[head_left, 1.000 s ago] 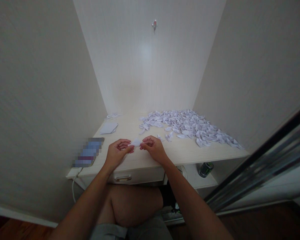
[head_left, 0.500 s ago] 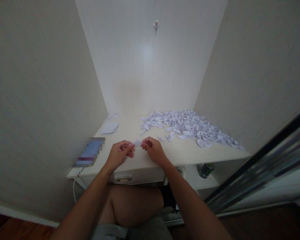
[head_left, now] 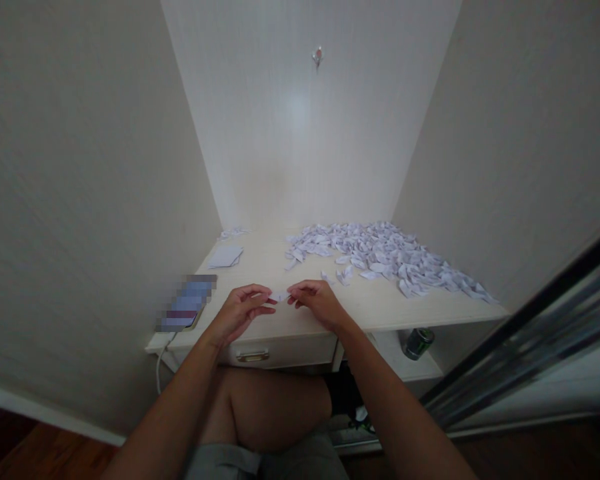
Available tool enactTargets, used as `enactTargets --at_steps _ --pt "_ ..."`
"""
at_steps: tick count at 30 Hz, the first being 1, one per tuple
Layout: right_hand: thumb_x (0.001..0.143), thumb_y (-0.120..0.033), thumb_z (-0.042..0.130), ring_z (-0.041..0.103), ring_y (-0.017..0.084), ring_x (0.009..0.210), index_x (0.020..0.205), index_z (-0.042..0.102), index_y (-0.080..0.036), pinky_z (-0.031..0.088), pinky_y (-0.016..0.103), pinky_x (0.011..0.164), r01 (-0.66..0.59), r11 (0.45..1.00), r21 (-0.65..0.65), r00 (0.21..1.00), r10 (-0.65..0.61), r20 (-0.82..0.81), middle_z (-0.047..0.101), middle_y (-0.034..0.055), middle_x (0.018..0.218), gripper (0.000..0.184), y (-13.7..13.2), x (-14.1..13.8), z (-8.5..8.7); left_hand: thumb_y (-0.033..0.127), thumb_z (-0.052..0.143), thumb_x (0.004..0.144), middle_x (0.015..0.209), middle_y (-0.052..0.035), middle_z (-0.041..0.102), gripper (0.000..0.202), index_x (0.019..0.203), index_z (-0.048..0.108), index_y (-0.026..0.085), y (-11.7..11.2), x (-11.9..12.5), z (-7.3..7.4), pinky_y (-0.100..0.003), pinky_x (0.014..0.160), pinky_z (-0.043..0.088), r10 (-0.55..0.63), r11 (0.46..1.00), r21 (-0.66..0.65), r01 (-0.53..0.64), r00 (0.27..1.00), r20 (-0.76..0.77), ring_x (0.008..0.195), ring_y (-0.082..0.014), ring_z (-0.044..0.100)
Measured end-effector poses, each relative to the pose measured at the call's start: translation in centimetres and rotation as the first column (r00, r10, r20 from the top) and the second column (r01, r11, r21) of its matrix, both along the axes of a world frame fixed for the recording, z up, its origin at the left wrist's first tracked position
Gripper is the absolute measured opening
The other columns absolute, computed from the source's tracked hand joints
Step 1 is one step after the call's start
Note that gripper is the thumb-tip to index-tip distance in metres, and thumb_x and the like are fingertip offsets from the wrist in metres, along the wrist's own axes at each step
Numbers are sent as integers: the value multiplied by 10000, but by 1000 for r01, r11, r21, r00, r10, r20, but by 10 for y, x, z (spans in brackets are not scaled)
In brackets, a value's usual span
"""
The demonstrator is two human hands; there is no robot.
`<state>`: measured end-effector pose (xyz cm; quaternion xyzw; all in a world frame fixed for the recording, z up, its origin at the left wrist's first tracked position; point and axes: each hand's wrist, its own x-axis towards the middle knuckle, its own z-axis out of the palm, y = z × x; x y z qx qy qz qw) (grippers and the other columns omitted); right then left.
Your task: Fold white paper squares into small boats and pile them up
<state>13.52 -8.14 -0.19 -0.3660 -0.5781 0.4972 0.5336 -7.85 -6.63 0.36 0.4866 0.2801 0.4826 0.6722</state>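
A small piece of white paper (head_left: 280, 297) is held between my two hands, above the front of the white desk (head_left: 275, 327). My left hand (head_left: 245, 308) pinches its left end, with the lower fingers spread below. My right hand (head_left: 314, 300) grips the right end between thumb and fingertips. The paper looks folded, but its exact shape is too small to make out. Just beyond my right hand lie a few loose folded paper pieces (head_left: 347, 275), close to a large pile of them (head_left: 380, 250).
A stack of flat white paper sheets (head_left: 225, 257) lies at the back left, with small paper bits (head_left: 233, 233) behind it. A blurred phone or tablet (head_left: 187, 303) with a white cable (head_left: 159, 367) rests at the left edge. A dark can (head_left: 419, 343) stands on the shelf below.
Both hands have shifted their grip on the paper, and the fingers of my left hand are straighter. The paper has changed shape slightly. The camera view has moved a little.
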Motion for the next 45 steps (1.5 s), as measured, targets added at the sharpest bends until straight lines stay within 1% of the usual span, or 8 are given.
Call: enactTargets --at_steps 5,9,20,25,29,33,40,45 --pt "720 -319 765 628 133 622 937 748 -136 466 239 568 41 999 -4 997 -41 66 719 39 703 284 3 1 -5 237 882 620 760 -52 724 305 856 742 102 5 3 -8 -272 603 603 113 992 61 -106 987 -118 692 -160 685" --pt "746 -267 719 626 136 626 894 750 -142 484 259 615 132 987 90 973 -146 176 715 41 696 196 6 0 -9 292 862 637 730 -42 704 343 891 719 111 6 5 -10 -301 584 609 188 974 165 -154 959 -212 694 -176 678" --pt "826 -253 641 572 128 630 917 758 -147 447 256 615 54 984 168 976 -87 198 670 29 703 183 2 2 -8 347 665 844 726 -21 643 222 908 715 141 -2 5 0 -242 594 498 242 875 484 4 862 -445 631 -130 613" --pt "845 -268 642 552 125 643 934 764 -167 437 263 637 22 981 192 980 -58 188 649 17 712 182 -2 3 -4 329 653 867 754 -15 620 220 989 739 169 -6 3 3 -228 630 474 241 856 516 42 850 -469 691 -132 604" --pt "858 -281 641 548 127 641 945 755 -176 425 263 635 -18 989 146 989 -4 146 659 18 709 178 -6 4 -1 329 684 848 790 -38 670 210 976 759 181 -9 1 5 -240 654 489 207 876 481 38 871 -445 715 -150 640" --pt "865 -298 640 551 132 641 989 743 -172 414 264 635 -62 995 78 993 54 108 668 17 689 204 -8 4 1 328 708 827 763 -44 699 195 940 782 187 -8 1 6 -238 605 489 242 884 467 -22 876 -418 667 -154 650" --pt "877 -302 638 556 135 694 928 760 -188 409 274 690 -107 988 109 990 96 105 633 10 714 174 -12 5 6 306 721 810 735 -42 704 162 902 799 197 -7 1 6 -233 550 481 257 871 490 -37 884 -390 637 -154 646" --pt "878 -298 643 563 137 702 1023 745 -193 415 280 710 -132 988 73 989 126 82 630 2 713 206 -11 6 5 300 716 814 746 -48 723 160 909 801 205 -8 0 6 -230 539 475 287 852 522 -38 868 -404 642 -156 653"
